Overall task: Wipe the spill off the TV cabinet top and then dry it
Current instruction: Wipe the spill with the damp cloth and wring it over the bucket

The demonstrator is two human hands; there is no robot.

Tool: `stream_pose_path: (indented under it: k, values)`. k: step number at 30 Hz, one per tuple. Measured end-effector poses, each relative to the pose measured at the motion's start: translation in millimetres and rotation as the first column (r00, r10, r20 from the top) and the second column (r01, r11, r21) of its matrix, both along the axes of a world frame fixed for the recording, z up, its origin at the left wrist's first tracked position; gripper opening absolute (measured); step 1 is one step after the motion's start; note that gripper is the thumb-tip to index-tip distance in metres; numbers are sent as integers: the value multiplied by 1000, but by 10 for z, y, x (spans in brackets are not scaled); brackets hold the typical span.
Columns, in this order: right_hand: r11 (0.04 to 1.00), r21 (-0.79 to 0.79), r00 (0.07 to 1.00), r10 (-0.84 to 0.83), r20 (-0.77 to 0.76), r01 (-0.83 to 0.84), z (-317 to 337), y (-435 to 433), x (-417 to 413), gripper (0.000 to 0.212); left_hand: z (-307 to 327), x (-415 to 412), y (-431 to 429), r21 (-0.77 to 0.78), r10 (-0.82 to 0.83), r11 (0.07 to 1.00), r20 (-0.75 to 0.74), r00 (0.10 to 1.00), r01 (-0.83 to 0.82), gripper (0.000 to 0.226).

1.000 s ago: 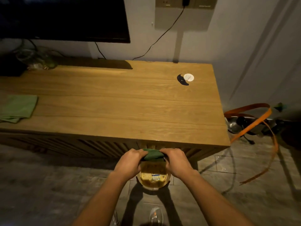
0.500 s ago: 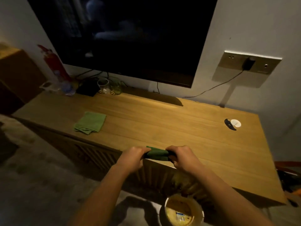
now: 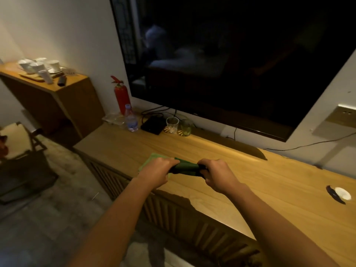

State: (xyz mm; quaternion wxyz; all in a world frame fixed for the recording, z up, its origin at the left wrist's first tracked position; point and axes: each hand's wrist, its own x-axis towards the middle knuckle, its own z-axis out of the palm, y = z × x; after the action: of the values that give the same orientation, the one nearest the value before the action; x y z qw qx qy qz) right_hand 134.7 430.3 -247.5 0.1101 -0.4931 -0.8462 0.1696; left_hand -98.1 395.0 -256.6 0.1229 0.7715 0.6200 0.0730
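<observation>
My 2 forearms reach in over the front edge of the cabinet (image 3: 250, 187). My left hand (image 3: 156, 172) and right hand (image 3: 217, 175) each curl tightly round one end of a dark green cloth (image 3: 186, 168), which is bunched into a short roll stretched between them. The roll sits over the front part of the cabinet top; I cannot tell whether it touches the wood.

Just behind my left hand, a light green cloth (image 3: 152, 158) lies flat on the cabinet, partly hidden by that hand. Toward the cabinet's right end lies a small white disc (image 3: 342, 193), with a dark curved piece touching its left side.

Along the cabinet's back left stand 2 glasses (image 3: 172, 125), a black box (image 3: 153, 124) and a water bottle (image 3: 131, 120). A red fire extinguisher (image 3: 121, 95) stands against the wall by that end. The dark TV (image 3: 231, 54) hangs above the cabinet.
</observation>
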Motion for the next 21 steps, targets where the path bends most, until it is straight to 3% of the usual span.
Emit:
stream_pose_path:
  k: [8,16,21]
  values:
    - [999,-19,999,49,0,-49,-143,812,-698,21,-218,-729,748,-37,46,998,-28,999,-47,68]
    - [980,-187,997,71,1,-70,-758,1903,-1282,23,-772,-1264,1806,-168,17,985,-119,993,-37,62]
    - [968,-248,997,60,54,-45,-1222,2556,-1621,24,-1261,-1483,2469,-184,60,980,-81,995,-74,52]
